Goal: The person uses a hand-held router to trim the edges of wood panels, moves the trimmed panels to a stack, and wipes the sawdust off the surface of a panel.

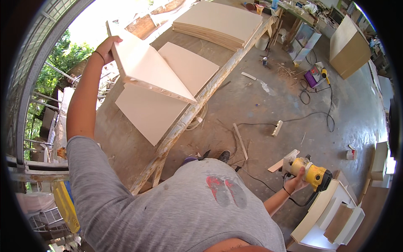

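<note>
My left hand (110, 48) grips the far edge of a pale rectangular board (145, 63), which is tilted up with its near corner by the long wooden rail. Beneath it another pale board (147, 111) lies flat, and a further board (189, 69) shows beyond it. Out to the right, my right hand (296, 181) is wrapped around a yellow and black trim router (315, 174), held in the air above the floor. A black cord hangs from the router's end.
A stack of pale boards (218, 23) lies at the far end, along the paint-stained wooden rail (180, 126). On the floor are a power strip (277, 128), cords, wood strips (240, 140) and a purple box (311, 77). Cabinet parts (327, 218) stand at the lower right, a large box (349, 48) at the upper right.
</note>
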Motion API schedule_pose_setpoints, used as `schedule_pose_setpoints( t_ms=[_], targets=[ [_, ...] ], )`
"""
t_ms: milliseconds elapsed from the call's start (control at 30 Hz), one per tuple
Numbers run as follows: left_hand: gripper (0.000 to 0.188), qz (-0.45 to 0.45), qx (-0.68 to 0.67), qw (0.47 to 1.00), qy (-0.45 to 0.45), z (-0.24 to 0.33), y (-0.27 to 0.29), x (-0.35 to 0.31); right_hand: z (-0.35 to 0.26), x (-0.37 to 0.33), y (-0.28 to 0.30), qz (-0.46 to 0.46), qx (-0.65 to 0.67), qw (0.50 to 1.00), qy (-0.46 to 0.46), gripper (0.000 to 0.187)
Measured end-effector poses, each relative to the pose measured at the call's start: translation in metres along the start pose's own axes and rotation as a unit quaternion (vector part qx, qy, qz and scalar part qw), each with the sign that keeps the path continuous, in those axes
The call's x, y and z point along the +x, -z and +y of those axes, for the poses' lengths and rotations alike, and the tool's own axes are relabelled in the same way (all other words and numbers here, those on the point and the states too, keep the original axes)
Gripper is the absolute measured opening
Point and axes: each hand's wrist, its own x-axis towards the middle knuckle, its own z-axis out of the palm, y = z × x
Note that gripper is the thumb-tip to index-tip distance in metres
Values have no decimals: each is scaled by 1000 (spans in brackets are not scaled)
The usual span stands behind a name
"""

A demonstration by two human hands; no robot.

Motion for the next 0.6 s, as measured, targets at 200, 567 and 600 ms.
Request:
schedule_pose_setpoints(
  t_ms=[200, 567, 600],
  targets=[
    [41, -4, 17, 999, -35, -11, 44, -2, 2, 23, 6, 16, -17, 999, -34, 77],
    [42, -18, -177, 975, -132, -41, 18, -48, 7, 51, -26, 17, -8, 1000, 24, 76],
    [43, -30, -210, 968, -137, -42, 7, -41, 6, 51, -31, 19, -10, 999, 33, 77]
  ],
)
